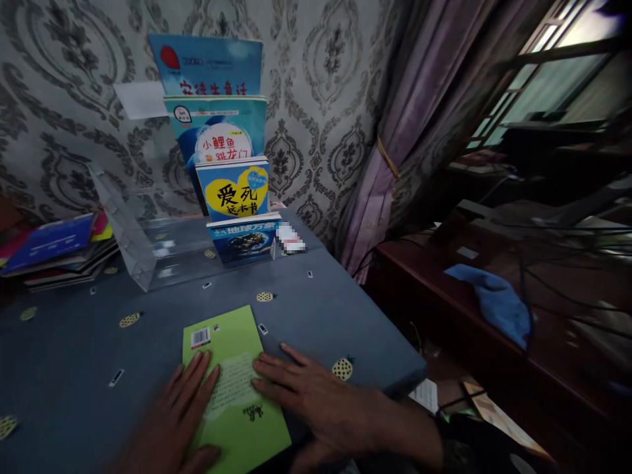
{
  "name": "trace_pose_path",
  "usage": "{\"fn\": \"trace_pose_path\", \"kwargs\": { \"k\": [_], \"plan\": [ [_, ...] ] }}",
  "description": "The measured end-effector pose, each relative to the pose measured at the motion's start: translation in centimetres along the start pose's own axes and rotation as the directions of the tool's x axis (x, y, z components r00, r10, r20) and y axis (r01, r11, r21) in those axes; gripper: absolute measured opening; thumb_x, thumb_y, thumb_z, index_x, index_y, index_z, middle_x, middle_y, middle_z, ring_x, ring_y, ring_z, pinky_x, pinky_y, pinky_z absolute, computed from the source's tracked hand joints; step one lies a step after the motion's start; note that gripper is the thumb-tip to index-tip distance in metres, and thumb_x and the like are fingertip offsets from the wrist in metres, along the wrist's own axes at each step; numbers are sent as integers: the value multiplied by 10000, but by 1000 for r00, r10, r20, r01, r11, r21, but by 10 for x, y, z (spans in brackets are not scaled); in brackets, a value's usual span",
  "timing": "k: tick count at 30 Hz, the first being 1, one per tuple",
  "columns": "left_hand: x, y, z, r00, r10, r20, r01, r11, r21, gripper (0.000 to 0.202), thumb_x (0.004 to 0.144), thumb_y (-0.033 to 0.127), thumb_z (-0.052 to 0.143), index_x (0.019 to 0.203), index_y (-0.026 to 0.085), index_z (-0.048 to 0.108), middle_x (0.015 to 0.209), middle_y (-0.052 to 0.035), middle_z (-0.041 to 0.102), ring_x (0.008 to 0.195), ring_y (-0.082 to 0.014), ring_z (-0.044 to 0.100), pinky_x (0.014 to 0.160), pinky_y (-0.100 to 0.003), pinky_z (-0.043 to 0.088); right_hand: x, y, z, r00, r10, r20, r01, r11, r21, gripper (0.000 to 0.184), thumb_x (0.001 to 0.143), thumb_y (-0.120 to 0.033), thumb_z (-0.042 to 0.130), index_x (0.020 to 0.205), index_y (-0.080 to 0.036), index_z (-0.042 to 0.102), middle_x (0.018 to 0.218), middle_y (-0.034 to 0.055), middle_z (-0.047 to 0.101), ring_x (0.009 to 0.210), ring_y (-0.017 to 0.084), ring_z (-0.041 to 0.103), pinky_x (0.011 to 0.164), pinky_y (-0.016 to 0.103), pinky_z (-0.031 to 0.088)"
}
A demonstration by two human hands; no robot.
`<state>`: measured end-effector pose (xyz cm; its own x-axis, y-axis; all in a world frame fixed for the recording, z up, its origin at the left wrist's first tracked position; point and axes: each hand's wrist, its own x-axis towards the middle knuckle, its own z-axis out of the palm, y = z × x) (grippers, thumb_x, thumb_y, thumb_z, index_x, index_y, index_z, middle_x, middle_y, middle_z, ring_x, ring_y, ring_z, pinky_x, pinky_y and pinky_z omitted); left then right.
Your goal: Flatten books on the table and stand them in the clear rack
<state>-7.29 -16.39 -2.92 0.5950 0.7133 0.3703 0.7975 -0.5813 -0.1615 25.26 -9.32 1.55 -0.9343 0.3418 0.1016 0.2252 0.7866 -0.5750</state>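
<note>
A green book (237, 368) lies on the table near its front edge, its face with a barcode and printed text turned up. My left hand (172, 415) rests on the book's left side with the fingers stretched out, slightly blurred. Across the right edge of the book, my right hand (306, 392) lies with extended fingers, the tips touching the cover. Neither hand grips anything. Beyond the book, a clear acrylic rack (131, 240) holds several blue-toned books in steps, among them one with a yellow heart (232, 194) on its cover.
A stack of books and folders (59, 247) sits at the back left of the blue patterned table (316, 309). A small card (290, 238) lies beside the rack. To the right, past the table's edge, a dark red desk (415, 276) carries a blue cloth (494, 299) and cables.
</note>
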Motion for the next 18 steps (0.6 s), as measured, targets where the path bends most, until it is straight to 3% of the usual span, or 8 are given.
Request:
{"fn": "trace_pose_path", "kwargs": {
  "k": [3, 6, 9, 12, 15, 18],
  "plan": [
    [-3, -3, -10, 989, 75, 125, -66, 995, -77, 953, 910, 728, 430, 1621, 154, 160, 1600, -151, 377, 1444, -328, 422, 1091, -437, 451, -7, 1, 0, 999, -28, 33, 29, 1000, -3, 964, 891, -518, 693, 1626, -236, 137, 1669, 143, 241, 1549, 280, 209, 1265, 534, 65],
    [-8, -4, -13, 973, 137, 184, -125, 989, -75, 907, 931, 653, 470, 1623, 165, 144, 1590, -131, 401, 1442, -311, 428, 1113, -432, 436, -6, 1, 4, 999, 0, 33, 1, 1000, -30, 888, 916, -394, 680, 1623, -240, 166, 1659, 135, 283, 1547, 272, 221, 1267, 540, 85],
    [-12, -4, -8, 978, 150, 146, -153, 988, 9, 710, 992, 360, 451, 1622, 211, 159, 1555, -75, 467, 1410, -255, 476, 1116, -382, 432, -3, 0, 7, 1000, 18, 14, -18, 999, -42, 812, 934, -332, 646, 1612, -230, 211, 1639, 138, 335, 1542, 267, 240, 1259, 567, 104],
    [-13, -4, 0, 985, 157, 67, -164, 981, 100, 703, 956, 144, 407, 1616, 247, 189, 1510, -27, 528, 1355, -207, 536, 1104, -328, 438, -1, -5, 4, 1000, 21, -2, -21, 999, -44, 734, 960, -357, 611, 1595, -229, 265, 1620, 141, 375, 1536, 261, 257, 1255, 570, 123],
    [-13, -4, 4, 984, 180, 0, -178, 973, 149, 703, 943, 80, 374, 1608, 255, 228, 1477, -8, 566, 1324, -184, 562, 1108, -306, 432, 1, -12, -1, 999, 39, -12, -39, 998, -56, 657, 983, -406, 578, 1567, -225, 337, 1586, 149, 430, 1519, 262, 302, 1250, 563, 161],
    [-11, -4, 5, 980, 193, -50, -183, 970, 161, 639, 977, 116, 363, 1599, 232, 268, 1481, -19, 564, 1343, -190, 541, 1125, -309, 416, 3, -16, -4, 999, 51, -16, -53, 995, -79, 634, 988, -442, 569, 1547, -216, 373, 1559, 158, 467, 1502, 272, 338, 1240, 564, 199]
  ]
}}
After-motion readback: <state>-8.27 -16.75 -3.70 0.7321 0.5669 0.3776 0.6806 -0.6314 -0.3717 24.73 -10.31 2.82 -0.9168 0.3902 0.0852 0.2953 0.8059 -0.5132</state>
